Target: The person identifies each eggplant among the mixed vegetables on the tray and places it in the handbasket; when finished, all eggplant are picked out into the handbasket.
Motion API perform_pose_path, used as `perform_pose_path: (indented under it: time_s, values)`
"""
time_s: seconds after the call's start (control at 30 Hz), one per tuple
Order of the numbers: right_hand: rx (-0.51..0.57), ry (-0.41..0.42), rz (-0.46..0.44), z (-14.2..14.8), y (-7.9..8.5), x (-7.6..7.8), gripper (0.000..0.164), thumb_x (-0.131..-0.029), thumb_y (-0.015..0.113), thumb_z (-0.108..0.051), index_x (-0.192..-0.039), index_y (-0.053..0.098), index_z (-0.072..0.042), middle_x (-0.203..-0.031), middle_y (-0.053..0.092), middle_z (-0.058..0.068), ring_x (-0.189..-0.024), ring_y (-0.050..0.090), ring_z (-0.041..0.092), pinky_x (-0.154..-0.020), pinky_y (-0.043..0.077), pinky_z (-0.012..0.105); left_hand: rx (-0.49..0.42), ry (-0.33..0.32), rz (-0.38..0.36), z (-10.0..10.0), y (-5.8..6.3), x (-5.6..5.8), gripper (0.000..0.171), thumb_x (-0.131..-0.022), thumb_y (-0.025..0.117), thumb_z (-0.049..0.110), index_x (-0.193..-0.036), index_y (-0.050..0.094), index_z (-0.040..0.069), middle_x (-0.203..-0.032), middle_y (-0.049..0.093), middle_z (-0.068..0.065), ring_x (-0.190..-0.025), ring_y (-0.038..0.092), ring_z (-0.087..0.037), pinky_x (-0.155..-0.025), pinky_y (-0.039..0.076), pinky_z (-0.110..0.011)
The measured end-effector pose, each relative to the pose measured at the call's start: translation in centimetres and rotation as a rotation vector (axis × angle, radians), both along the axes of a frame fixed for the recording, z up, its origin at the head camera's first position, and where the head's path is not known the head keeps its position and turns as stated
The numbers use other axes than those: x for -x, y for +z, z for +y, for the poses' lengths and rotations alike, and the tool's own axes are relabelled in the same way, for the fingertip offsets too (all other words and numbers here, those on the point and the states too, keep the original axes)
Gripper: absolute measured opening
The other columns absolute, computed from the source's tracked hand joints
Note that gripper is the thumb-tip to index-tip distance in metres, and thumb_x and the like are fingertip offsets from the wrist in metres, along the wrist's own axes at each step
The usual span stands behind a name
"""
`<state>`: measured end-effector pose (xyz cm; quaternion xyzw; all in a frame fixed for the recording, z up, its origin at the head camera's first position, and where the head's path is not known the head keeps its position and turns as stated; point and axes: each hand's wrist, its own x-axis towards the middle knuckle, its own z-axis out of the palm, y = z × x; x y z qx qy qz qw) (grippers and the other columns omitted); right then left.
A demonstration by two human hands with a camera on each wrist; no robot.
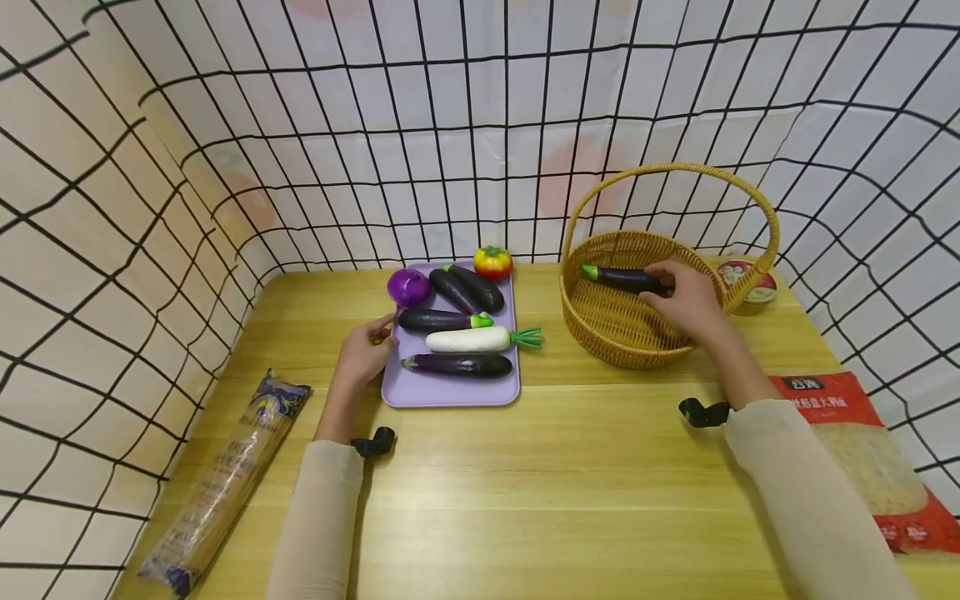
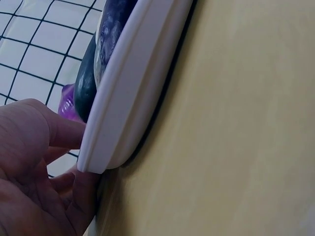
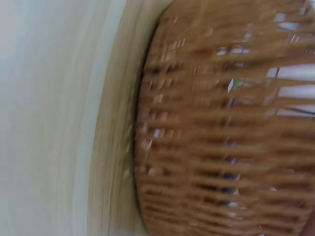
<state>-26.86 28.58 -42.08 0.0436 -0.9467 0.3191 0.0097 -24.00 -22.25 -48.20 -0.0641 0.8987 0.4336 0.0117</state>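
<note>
Eggplant (image 1: 617, 278) with green end is being held by the right hand (image 1: 686, 300) within the opening of the wicker basket (image 1: 637, 357); whether it is touching the bottom, I cannot tell. The left hand (image 1: 364, 352) is pinching the left edge of the lilac tray (image 1: 450, 393), where a white radish (image 1: 468, 340) is lying between two other dark eggplants (image 1: 461, 365).

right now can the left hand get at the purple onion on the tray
Probably yes: the left hand holds the tray near the purple onion, and nothing seems to block the way once it lets go.
</note>
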Motion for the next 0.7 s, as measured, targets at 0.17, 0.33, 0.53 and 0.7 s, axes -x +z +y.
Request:
perform_pose_path:
  time_s: [0.17,0.33,0.53,0.7]
  values:
    - [0.091,0.048,0.011,-1.5,0.4,-1.6,0.053,-0.093,0.062,-0.039,-0.135,0.051,-0.008,-0.133,0.054,0.021,-0.118,0.054,0.037,-0.095,0.046,0.054,0.004,-0.005,-0.003,-0.1,0.1,0.0,0.048,-0.094,0.057,0.018,-0.141,0.052,0.026,-0.125,0.063,-0.015,-0.118,0.057,-0.032,-0.098,0.048,-0.045]
    - [0.142,0.079,0.035,-3.2,0.6,-3.3,0.054,-0.093,0.06,-0.046,-0.134,0.053,-0.012,-0.131,0.058,0.014,-0.116,0.057,0.031,-0.095,0.048,0.049,0.004,-0.008,-0.013,0.2,0.2,-0.1,0.047,-0.095,0.057,0.019,-0.141,0.052,0.028,-0.125,0.062,-0.015,-0.118,0.056,-0.032,-0.098,0.049,-0.045]
    - [0.199,0.11,0.055,-6.1,1.1,-5.4,0.052,-0.09,0.063,-0.047,-0.133,0.055,-0.018,-0.13,0.059,0.009,-0.114,0.059,0.028,-0.095,0.049,0.047,-0.003,-0.008,-0.031,0.2,-0.1,0.1,0.048,-0.095,0.057,0.019,-0.142,0.051,0.028,-0.126,0.062,-0.013,-0.117,0.056,-0.03,-0.098,0.049,-0.044]
    - [0.252,0.169,0.084,-8.9,1.1,-6.7,0.049,-0.089,0.067,-0.044,-0.13,0.057,-0.02,-0.126,0.061,0.006,-0.111,0.061,0.026,-0.094,0.05,0.044,0.006,-0.013,-0.031,-0.1,0.1,0.1,0.049,-0.095,0.056,0.02,-0.143,0.05,0.027,-0.128,0.06,-0.015,-0.119,0.055,-0.032,-0.098,0.048,-0.045]
